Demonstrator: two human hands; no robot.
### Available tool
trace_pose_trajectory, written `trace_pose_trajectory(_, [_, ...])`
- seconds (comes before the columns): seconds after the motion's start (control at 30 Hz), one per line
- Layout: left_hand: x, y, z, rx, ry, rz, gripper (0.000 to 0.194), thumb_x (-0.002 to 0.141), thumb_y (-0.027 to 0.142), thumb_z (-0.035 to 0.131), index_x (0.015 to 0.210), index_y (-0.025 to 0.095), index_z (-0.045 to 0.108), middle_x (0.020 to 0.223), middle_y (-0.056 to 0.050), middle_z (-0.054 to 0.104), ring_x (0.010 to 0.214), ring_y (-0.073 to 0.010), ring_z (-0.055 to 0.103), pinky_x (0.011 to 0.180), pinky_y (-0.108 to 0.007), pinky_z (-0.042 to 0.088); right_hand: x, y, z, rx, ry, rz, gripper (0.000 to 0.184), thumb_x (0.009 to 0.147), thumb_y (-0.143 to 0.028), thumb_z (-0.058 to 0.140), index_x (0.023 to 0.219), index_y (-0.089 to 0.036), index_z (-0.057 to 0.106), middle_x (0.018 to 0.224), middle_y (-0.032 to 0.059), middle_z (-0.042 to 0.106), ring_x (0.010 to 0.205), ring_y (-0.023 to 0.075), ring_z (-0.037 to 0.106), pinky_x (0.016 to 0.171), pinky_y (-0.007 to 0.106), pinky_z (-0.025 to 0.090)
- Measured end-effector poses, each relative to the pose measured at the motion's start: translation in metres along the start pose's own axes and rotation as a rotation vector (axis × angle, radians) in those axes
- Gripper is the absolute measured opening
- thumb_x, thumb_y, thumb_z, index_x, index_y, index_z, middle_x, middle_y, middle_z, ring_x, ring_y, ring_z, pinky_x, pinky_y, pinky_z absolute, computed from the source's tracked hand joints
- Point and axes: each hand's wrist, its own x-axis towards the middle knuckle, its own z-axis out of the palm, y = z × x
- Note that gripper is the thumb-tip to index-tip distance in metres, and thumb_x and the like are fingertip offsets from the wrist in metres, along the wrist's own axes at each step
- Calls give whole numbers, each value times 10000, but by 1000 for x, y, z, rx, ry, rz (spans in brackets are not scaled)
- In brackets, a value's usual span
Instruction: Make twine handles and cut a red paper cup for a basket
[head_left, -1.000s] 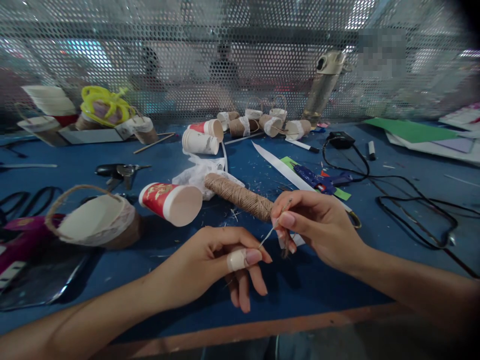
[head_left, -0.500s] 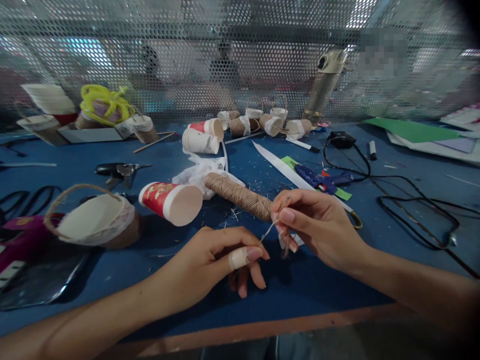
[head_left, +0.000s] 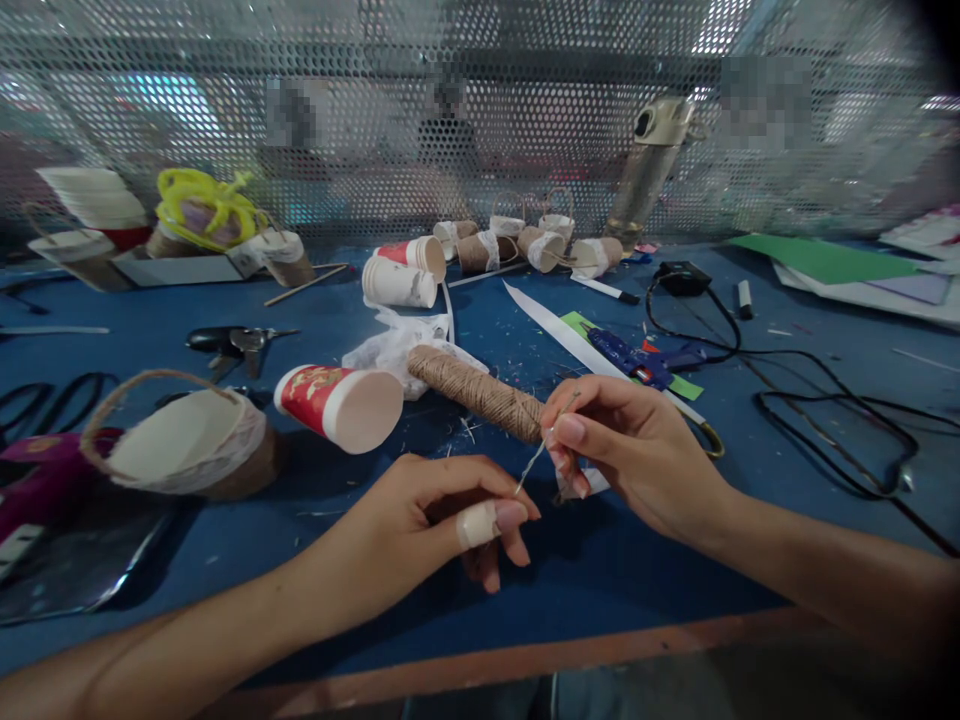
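Fingers (head_left: 511,514) pinched at two places on a thin strand (head_left: 535,460)

Far left: handled basket (head_left: 191,440) with pale trim, apparently complete. Next, red cup (head_left: 337,405) lying on its side, without wrapping or handle, seemingly not yet worked. Left hand (head_left: 424,512): thumb, with a pale strip (head_left: 477,524) around it, set against the index finger and clamped on the strand's near end; remaining fingers curled beneath. Beyond, twine roll (head_left: 476,392) lying aslant; link to the strand not discernible. At the rear, small handled cups (head_left: 541,250), trimmed and to all appearance finished. Right of centre: strand held above the blue tabletop (head_left: 592,600), twisted-looking, attached to no cup. Right hand (head_left: 637,440): thumb and index finger together on the strand's far part, with a short tip projecting past them. Twisting judged to be under way; amount left impossible to tell. Farther right: blue glue gun (head_left: 634,358), lying unused.
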Motion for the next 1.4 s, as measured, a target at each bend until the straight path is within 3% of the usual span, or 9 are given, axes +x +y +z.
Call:
trace_pose_trajectory(0.2, [-1,1,2,23,76,17,124,984,275,705,944,163,738,753,3,793,572,-102,752,597,-159,599,-5,2,-4,-91,70,-4,85,886,-185,809,881,-263,777,723,-39,691,559,59,630,512,127,550])
trace_pose_trajectory(0.5, [-1,2,1,-116,-40,-70,185,1021,334,662,1004,160,726,822,-31,818,604,-130,785,580,-174,596,-3,-5,5,-47,30,-43,44,886,-193,807,868,-233,814,922,10,751,616,60,649,502,130,575])
trace_pose_trajectory(0.67, [-1,2,0,-185,-103,-91,203,1017,346,668,1004,150,721,826,-53,823,622,-148,792,590,-197,606,-2,-3,4,-11,-7,-4,39,903,-215,794,878,-235,817,821,8,737,595,70,642,502,143,578])
trace_pose_trajectory(0.97, [2,6,1,-62,-46,-73,169,1016,291,659,976,140,721,831,-62,826,628,-136,769,604,-202,584,1,-1,4,47,-28,25,99,938,-246,763,850,-210,788,711,-19,672,545,57,612,492,131,554])
trace_pose_trajectory(1.17, [1,5,5,39,85,-27,113,973,251,702,942,142,705,796,-37,820,580,-115,744,598,-189,587,0,-1,3,-20,13,-1,98,925,-272,776,859,-199,781,717,-12,675,542,71,606,483,156,557])
trace_pose_trajectory(1.4, [-2,4,4,-187,-26,-93,159,1002,295,694,965,141,694,852,-56,835,635,-137,794,593,-178,603,-1,-1,3,2,-22,-15,77,911,-252,789,841,-220,798,861,15,733,575,74,646,486,165,579])
